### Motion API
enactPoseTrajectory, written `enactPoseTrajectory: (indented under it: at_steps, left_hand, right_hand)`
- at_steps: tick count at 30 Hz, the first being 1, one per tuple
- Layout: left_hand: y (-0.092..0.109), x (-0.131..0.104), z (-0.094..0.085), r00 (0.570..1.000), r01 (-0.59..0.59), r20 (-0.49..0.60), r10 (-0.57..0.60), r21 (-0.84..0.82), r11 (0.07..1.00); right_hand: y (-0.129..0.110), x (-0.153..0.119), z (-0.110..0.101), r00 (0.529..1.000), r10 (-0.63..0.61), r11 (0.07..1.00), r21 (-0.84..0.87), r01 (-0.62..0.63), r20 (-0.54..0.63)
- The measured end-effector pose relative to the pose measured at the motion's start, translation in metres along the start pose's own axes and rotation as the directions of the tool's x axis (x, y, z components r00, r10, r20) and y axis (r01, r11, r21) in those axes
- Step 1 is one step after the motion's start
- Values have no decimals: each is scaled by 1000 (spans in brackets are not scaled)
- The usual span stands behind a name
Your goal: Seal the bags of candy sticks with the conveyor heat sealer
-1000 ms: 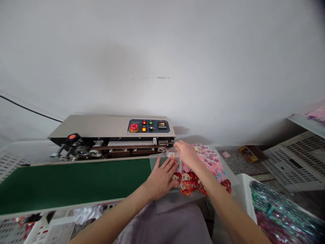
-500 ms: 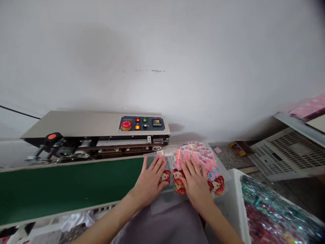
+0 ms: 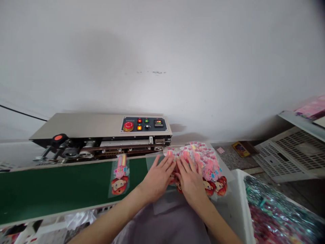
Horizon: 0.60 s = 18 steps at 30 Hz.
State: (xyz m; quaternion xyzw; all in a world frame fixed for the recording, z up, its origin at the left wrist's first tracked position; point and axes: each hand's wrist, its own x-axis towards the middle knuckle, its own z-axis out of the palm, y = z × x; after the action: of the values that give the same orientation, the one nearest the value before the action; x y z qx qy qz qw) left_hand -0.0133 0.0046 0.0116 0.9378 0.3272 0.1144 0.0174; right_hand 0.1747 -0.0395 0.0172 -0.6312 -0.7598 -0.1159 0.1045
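A pale wall is filling the background, and in front of it a long green belt is stretching out beneath a beige band-sealing machine. Over on the right, a white box is holding shiny wrapped goods, with a slatted crate lying beyond it. And here are the two hands, working side by side over a clear sheet by the machine's right-hand end! The left hand is resting palm down near the belt, the right hand just beside it, over the left part of the packet pile. The fingers on both are lying extended, slightly parted, flat on the packets rather than wrapping around them; whether a thumb is pinching an edge underneath, I cannot tell. One loose packet is lying apart on the belt, its striped top pointing towards the machine. Judging from this, the hands are separating and lining up packets at the feed end, and the next move is calling for one packet being singled out, kept flat and square, its top edge facing the sealing band. Smallest of all, the control panel is showing its red stop button and glowing lights.
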Motion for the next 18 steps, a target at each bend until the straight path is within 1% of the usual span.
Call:
enactPoseTrajectory:
  at_steps: [2, 4, 7, 10, 13, 16, 18]
  left_hand:
    - [3, 3, 10, 1000, 2, 2, -2, -13, 1000]
    - [5, -1, 17, 1000, 30, 5, -30, -10, 1000]
    - [8, -11, 19, 996, 88, -3, -88, 9, 996]
    - [10, -18, 15, 988, 156, -2, -156, 36, 987]
    - [8, -26, 9, 974, 223, 9, -224, 74, 972]
    - [1, -35, -1, 951, 309, -8, -310, 106, 945]
    - [0, -37, -9, 935, 354, -21, -354, 103, 929]
  right_hand:
    - [9, -1, 2, 1000, 12, 999, -31, -12, 5]
    - [15, -4, 5, 1000, 7, 998, -58, -6, 17]
    - [18, -8, 9, 999, -7, 997, -71, 10, 37]
    - [12, -9, 11, 999, 0, 999, -50, 2, 51]
    - [1, -4, 10, 998, -24, 1000, -12, 25, 65]
    - [-8, 3, 8, 997, -38, 999, 25, 37, 73]
    - [-11, 6, 6, 997, -36, 999, 32, 33, 75]
